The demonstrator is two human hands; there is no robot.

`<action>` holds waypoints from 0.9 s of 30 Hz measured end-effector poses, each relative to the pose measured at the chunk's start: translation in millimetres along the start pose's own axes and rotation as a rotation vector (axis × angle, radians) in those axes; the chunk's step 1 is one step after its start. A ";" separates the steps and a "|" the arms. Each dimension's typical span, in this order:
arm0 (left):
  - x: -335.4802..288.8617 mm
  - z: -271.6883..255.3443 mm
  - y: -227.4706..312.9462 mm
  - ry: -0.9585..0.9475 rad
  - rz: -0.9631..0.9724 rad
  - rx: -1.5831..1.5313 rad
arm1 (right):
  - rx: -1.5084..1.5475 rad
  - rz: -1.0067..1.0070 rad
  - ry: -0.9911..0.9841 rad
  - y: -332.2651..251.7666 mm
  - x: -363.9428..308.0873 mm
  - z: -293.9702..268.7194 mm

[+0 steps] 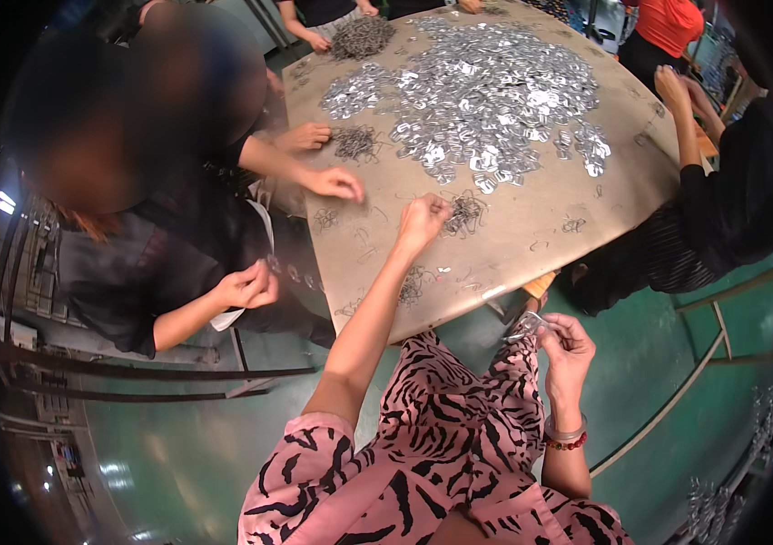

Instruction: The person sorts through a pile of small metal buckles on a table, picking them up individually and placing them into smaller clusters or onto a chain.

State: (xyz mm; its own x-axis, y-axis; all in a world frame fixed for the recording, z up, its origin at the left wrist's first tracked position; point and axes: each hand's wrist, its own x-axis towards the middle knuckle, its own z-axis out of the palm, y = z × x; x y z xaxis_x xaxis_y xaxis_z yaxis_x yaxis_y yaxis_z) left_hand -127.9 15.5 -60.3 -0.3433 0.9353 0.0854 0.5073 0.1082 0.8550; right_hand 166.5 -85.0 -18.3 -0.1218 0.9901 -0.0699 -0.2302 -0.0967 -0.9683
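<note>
My left hand reaches over the table, its fingers drawn together at the edge of a small heap of thin bent wire pieces. Whatever may be between those fingertips is too small to make out. My right hand, a beaded bracelet on its wrist, is raised over my lap off the table's near edge. Thumb and fingers pinch a shiny metal piece with an open loop; whether it is one piece or more is unclear. Beyond my left hand spreads a large pile of flat silver metal pieces.
The brown-topped table carries more wire heaps, one small near its front edge and another at left. Co-workers' hands work at my left; another person sits at right. Metal rails stand on the green floor.
</note>
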 end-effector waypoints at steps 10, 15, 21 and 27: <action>-148.1 33.0 105.9 -0.210 0.412 -0.188 | -0.009 0.009 0.045 7.4 -1.6 10.2; -149.7 47.2 106.1 -0.114 0.441 -0.113 | 0.000 -0.047 0.060 0.0 0.0 21.3; -134.4 43.7 95.2 -0.260 0.358 -0.247 | -0.332 -0.217 -0.088 -16.5 29.9 4.3; -132.1 39.0 87.1 -0.263 0.325 -0.300 | -0.475 -0.157 -0.158 -21.5 172.3 17.3</action>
State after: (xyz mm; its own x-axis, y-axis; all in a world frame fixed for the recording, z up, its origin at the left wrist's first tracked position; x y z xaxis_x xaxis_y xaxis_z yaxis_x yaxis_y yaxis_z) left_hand -7.5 -85.5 -17.1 0.0240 0.9619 0.2723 0.2929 -0.2672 0.9181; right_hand 133.7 86.0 -5.4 -0.2740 0.9579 0.0861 0.2012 0.1446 -0.9688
